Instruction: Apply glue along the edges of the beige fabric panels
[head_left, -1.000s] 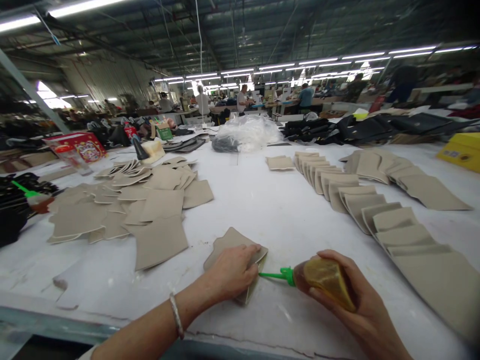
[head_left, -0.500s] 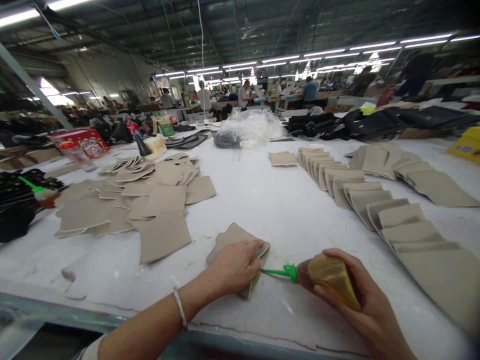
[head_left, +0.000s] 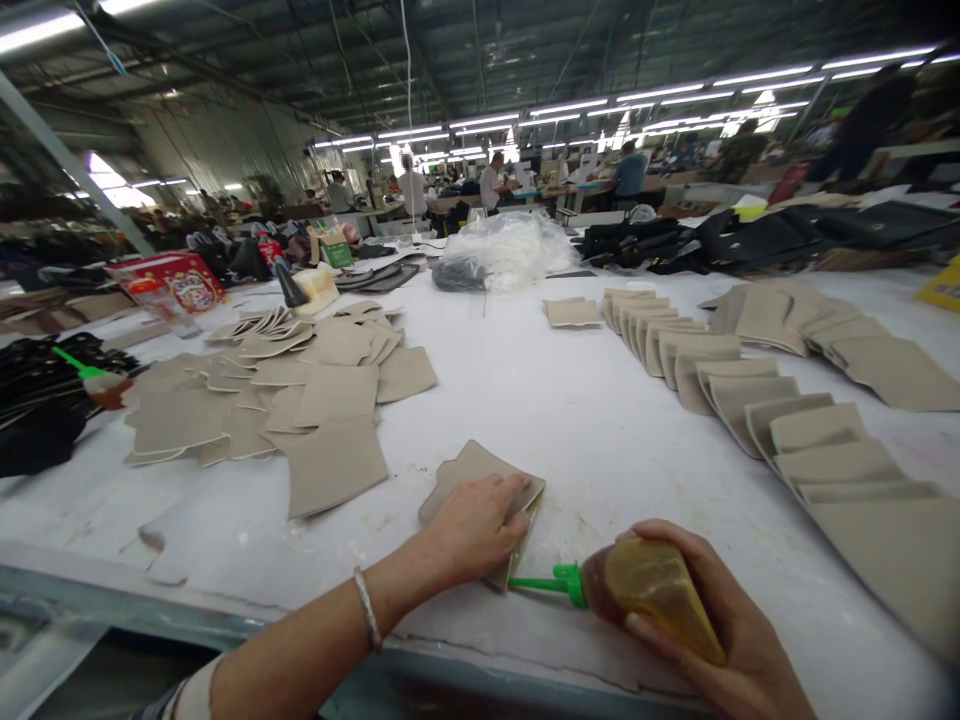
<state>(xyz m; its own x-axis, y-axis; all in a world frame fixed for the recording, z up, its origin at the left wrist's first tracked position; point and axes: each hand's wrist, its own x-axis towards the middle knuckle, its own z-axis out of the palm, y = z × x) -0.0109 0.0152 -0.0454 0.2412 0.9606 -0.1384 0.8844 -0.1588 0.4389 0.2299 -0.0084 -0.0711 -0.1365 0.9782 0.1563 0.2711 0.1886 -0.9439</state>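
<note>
My left hand [head_left: 476,525], fingers loosely extended, presses on a beige panel [head_left: 465,465], apparently to stop it sliding; whether the thumb grips its edge, I cannot tell. My right hand [head_left: 739,625] wraps around an amber bottle [head_left: 660,595], tilted sideways just right of the panel, likely so its green nozzle [head_left: 541,583] reaches the panel's near corner. Left of the panel lies a loose pile [head_left: 337,390] of similar pieces; right of it, an overlapping row [head_left: 694,375], perhaps leaving edges exposed. Beyond the panel, the white table [head_left: 510,390] holds a plastic bundle [head_left: 517,250].
</note>
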